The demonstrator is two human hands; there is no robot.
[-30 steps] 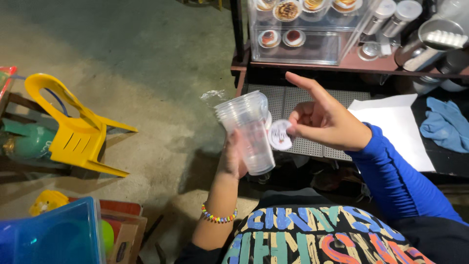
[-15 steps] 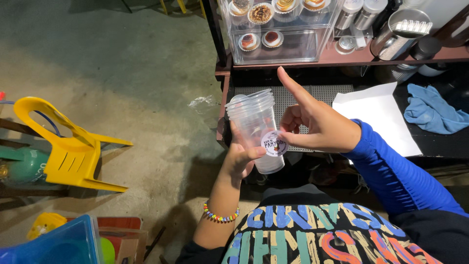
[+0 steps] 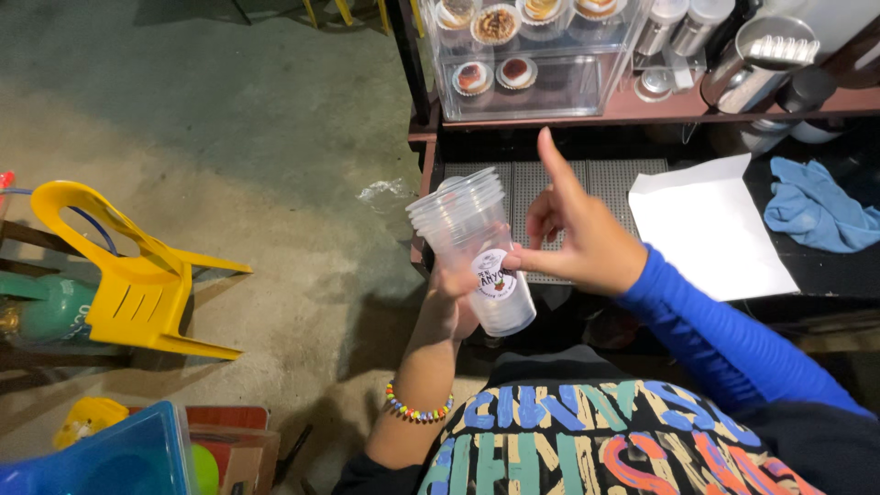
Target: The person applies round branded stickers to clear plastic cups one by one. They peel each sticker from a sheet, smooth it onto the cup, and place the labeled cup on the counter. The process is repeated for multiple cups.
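Note:
My left hand [image 3: 451, 291] grips a stack of clear plastic cups [image 3: 472, 246] from behind, tilted with the rims up and to the left. A round white sticker [image 3: 493, 273] sits on the side of the outer cup. My right hand [image 3: 576, 236] is beside the cups with the thumb pressing on the sticker, the index finger pointing up and the other fingers curled. A beaded bracelet [image 3: 417, 409] circles my left wrist; my right arm wears a blue sleeve [image 3: 724, 339].
A white sheet of paper [image 3: 710, 225] and a blue cloth [image 3: 816, 203] lie on the dark counter. A clear display case [image 3: 527, 55] holds small desserts. A metal jug [image 3: 756, 50] stands at the back right. A toppled yellow chair [image 3: 137, 280] and a blue bin [image 3: 110, 458] are on the left.
The sticker went from my right fingers onto the cup's side; my right thumb now presses it. The view has shifted slightly.

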